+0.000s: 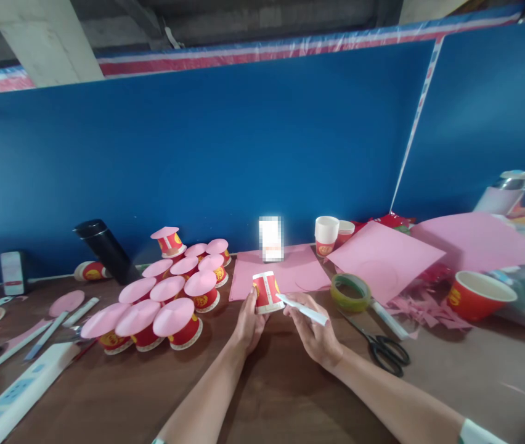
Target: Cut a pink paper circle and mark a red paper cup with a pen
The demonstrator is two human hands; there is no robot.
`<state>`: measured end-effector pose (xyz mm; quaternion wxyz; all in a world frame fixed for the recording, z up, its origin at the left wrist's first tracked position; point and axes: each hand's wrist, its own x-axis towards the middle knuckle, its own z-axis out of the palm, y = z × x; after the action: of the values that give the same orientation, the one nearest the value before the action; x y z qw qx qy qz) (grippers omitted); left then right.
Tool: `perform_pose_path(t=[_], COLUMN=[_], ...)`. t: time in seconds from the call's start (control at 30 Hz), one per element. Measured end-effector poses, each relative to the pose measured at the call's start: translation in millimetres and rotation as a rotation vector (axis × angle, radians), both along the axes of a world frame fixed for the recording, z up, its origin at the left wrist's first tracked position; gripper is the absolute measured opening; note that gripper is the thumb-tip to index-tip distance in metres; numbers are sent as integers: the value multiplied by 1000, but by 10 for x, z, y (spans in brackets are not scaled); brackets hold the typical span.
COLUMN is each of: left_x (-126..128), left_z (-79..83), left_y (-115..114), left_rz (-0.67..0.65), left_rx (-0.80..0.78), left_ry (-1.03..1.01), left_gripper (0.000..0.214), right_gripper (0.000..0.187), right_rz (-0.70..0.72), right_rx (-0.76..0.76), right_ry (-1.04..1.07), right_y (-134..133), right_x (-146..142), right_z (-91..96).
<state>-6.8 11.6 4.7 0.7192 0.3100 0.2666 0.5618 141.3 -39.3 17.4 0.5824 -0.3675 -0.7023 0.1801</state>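
Red paper cup (267, 291), turned mouth-down with a white band near its upper end and a yellow emblem on its side, sits in the left hand (248, 322), whose fingers are wrapped round it just left of the roll of tape (349, 291) and over the near edge of a pink sheet (285, 271). The right hand (314, 334) is closed on a thin white stick (302, 309), its far end touching the cup's side; what the stick is cannot be told. Further left of the roll of tape stands a cluster of upturned cups (170, 299), each red with the same yellow emblem and each topped by a pink paper disc. Behind the roll of tape, a short stack of nested cups (326, 236) stands upright against the blue board (225, 142). Right of the roll of tape, an open cup (475, 295) stands among pink paper scraps, its pale inside showing. Scissors (385, 349) lie on the wooden table (267, 394) just near-right of the roll of tape. Far to its left lean a black flask (105, 250) and, nearer the viewer, a white power strip (13, 394). Printing on the cups is too small to read.
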Motion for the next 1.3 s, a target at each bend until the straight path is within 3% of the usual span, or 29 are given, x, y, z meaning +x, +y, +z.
perform_pose_path(t=[0.23, 0.47, 0.67, 0.9, 1.17, 1.3], left_x=[8, 10, -12, -54, -71, -65], left_z=[15, 27, -29, 37, 30, -13], left_y=[-11, -9, 3, -8, 7, 37], left_rz=[13, 39, 47, 118, 171, 156], left_rx=[1, -7, 52, 92, 94, 90], left_ry=[15, 18, -2, 51, 88, 78], left_gripper=[44, 39, 31, 30, 36, 37], right_gripper=[18, 38, 41, 65, 46, 38], right_rz=[-34, 4, 171, 303, 353, 232], right_rx=[85, 29, -61, -57, -101, -92], right_ry=[-24, -24, 48, -178, -159, -119], right_y=[4, 46, 26, -25, -117, -52], right_x=[-27, -11, 4, 13, 6, -14], right_z=[35, -45, -21, 48, 189, 120])
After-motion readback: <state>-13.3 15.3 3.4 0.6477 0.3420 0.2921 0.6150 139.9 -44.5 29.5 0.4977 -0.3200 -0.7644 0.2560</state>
